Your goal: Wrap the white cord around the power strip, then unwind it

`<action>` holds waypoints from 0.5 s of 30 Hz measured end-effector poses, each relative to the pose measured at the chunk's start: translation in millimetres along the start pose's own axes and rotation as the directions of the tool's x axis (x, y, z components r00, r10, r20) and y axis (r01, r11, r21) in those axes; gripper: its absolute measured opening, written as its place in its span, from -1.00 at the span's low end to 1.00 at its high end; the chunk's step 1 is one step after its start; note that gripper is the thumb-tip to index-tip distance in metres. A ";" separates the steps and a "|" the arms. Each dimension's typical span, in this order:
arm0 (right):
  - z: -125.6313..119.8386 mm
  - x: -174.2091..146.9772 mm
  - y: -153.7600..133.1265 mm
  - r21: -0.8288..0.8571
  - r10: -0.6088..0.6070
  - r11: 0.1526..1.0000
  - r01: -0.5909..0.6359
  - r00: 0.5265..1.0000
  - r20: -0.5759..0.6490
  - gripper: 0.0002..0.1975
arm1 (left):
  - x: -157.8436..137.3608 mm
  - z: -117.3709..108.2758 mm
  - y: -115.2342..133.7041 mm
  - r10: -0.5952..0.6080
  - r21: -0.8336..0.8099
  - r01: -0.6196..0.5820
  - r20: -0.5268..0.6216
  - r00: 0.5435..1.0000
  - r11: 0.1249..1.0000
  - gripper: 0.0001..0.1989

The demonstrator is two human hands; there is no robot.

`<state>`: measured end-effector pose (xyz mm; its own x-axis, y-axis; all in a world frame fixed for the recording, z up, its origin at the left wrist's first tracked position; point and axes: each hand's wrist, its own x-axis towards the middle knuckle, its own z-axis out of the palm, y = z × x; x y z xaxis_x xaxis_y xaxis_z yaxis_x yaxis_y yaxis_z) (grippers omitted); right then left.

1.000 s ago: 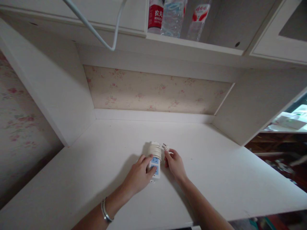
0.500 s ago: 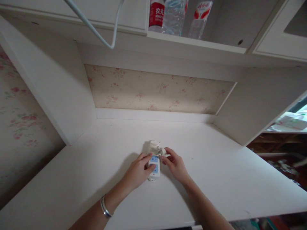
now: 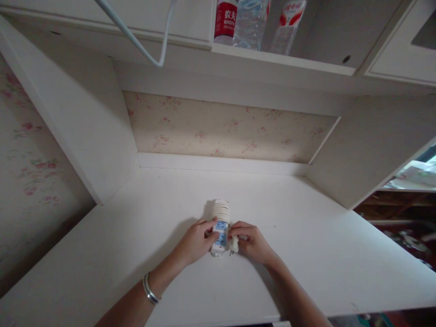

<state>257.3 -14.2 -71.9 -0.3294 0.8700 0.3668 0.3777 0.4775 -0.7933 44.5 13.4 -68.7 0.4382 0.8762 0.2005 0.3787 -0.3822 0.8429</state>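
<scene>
A white power strip point(image 3: 220, 250) with blue socket faces rests on the white desktop, its far part wrapped in several turns of white cord point(image 3: 220, 210). My left hand point(image 3: 197, 240) is closed on the strip's left side, thumb and fingers over the sockets. Beside the strip's right edge, my right hand point(image 3: 251, 241) pinches the cord near its white plug point(image 3: 233, 244). The plug hangs below those fingers, its metal prongs facing toward me.
Above the desk is a cabinet shelf point(image 3: 282, 62) holding several plastic bottles point(image 3: 250, 25). A pale cable point(image 3: 136, 43) loops down at the upper left. Side panels point(image 3: 71, 104) bound the desk, and floral wallpaper point(image 3: 218, 129) covers the back.
The plug has come down from the coiled cord to beside the sockets, and its prongs now point toward me. My right hand has shifted slightly with it; my left hand stays on the strip.
</scene>
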 end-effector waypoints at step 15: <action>10.5 26.8 36.3 -0.034 0.510 0.815 -0.579 0.743 -0.433 -0.59 | -0.3 6.0 1.1 -0.003 0.046 0.005 -0.049 0.999 0.999 -0.59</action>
<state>253.2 25.2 -96.0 0.3228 0.9432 0.0787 0.5278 -0.1103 -0.8422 49.6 11.0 -70.8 0.3964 0.8907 0.2224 0.4183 -0.3909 0.8199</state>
